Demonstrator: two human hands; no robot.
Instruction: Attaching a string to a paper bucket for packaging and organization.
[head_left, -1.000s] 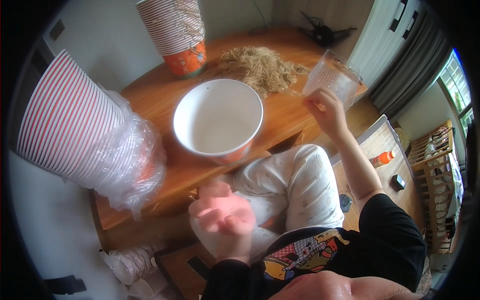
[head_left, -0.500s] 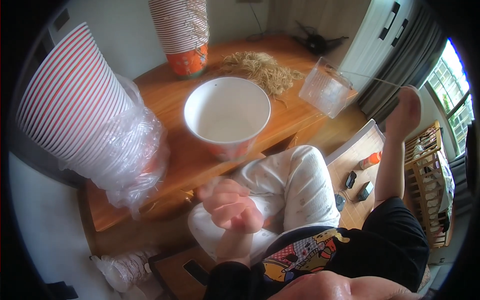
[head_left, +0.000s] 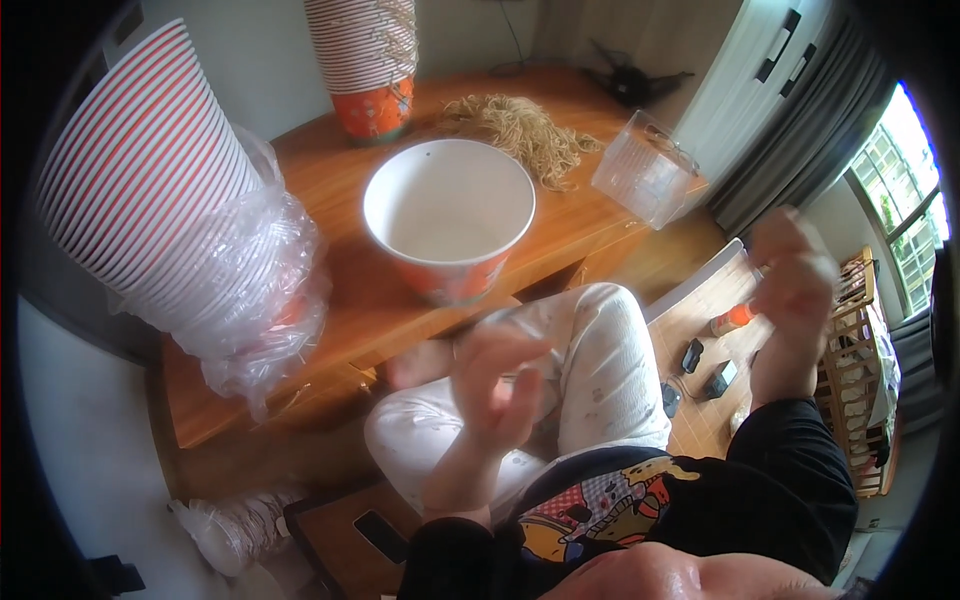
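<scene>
Left: clear bag [head_left: 250, 270] around lower part of nested tub stack [head_left: 150, 150]. Second stack [head_left: 372, 112] behind. White-lined tub [head_left: 455, 278] on tabletop [head_left: 325, 185], mouth up, nothing seen inside. Left hand [head_left: 497, 385] above lap [head_left: 605, 380]: grip half-open, nothing visible held. Tan strings [head_left: 525, 130] heaped behind tub. Clear box [head_left: 632, 185], contents indistinct. Right hand [head_left: 795, 268] raised, blurred; I cannot tell grip. I judge step: hand work apart from tub; touching it calls for forward reach.
</scene>
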